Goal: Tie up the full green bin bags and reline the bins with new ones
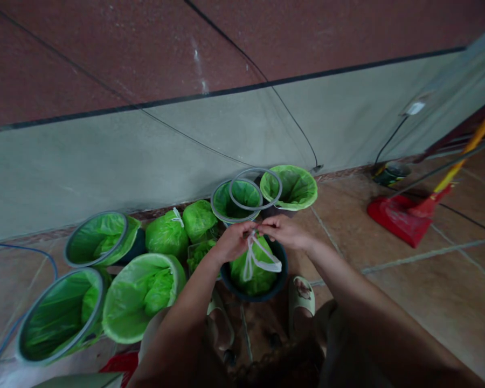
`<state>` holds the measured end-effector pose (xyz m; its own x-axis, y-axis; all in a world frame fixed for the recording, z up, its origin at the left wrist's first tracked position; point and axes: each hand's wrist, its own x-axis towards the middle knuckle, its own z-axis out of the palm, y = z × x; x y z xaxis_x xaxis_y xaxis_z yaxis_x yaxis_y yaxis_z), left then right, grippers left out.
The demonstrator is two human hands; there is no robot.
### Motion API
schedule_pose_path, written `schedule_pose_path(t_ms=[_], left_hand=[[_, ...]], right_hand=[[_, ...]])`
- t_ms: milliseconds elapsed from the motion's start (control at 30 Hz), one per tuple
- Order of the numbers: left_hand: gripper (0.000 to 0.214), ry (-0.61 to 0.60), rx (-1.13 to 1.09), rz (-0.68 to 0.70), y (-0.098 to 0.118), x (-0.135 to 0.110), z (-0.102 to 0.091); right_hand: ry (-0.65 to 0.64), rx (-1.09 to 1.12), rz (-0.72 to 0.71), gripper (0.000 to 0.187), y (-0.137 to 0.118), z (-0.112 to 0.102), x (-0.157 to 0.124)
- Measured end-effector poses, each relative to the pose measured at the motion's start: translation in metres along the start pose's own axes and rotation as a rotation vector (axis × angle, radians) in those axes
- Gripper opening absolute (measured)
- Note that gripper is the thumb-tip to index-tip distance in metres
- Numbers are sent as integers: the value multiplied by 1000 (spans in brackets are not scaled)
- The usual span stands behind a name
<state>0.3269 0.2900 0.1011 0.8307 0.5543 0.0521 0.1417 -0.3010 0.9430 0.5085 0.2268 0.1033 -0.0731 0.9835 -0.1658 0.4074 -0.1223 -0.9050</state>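
Observation:
My left hand [232, 241] and my right hand [285, 230] meet over a dark round bin [281, 277] on the floor between my sandalled feet. Both pinch the white drawstring [261, 260] of the green bag [253, 275] that fills this bin. The string hangs down in loops over the bag. Fingers of both hands are closed on the string at the bag's gathered neck.
Several bins lined with green bags stand along the wall: [295, 187], [236, 200], [99, 237], [143, 293], [59, 315]. Two tied green bags [167, 233] lie between them. A grey ring [255, 188] rests across two bins. A red dustpan [404, 215] lies at right.

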Motion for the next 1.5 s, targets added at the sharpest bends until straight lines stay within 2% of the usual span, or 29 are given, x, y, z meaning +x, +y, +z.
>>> schedule_pose_path(t_ms=[100,167,367,500,633,767,967,1067,1167,1300,1400,1500], left_hand=[[19,4,152,80,3,-2,-4],[24,7,214,122,3,-2,-4],[37,108,428,74,-2,-4,-3],[40,144,510,87,-1,-6,-4],[34,131,521,152,-1,-6,-6],[29,195,628,173,-3,-8,-2],[29,334,517,254,-9,-8,9],[29,375,407,304,-9,-6,9],[27,369,328,358,-10,-4,7],[25,386,318,370,-15,-2,6],[24,357,355,355,-18,-3,7],[23,340,397,319,-15,-4,9]], right_hand=[[116,25,19,37,-3,8,2],[139,74,25,33,-6,13,2],[50,373,72,29,-3,27,3],[35,415,68,31,-2,30,3],[4,508,73,33,-5,31,1],[2,515,104,26,-4,30,2],[-90,566,107,25,-2,19,1],[-81,603,122,32,0,17,0],[-31,520,114,30,4,19,1],[61,182,-6,19,5,21,5],[228,-182,-132,14,0,21,5],[407,-464,-165,15,-3,18,4]])
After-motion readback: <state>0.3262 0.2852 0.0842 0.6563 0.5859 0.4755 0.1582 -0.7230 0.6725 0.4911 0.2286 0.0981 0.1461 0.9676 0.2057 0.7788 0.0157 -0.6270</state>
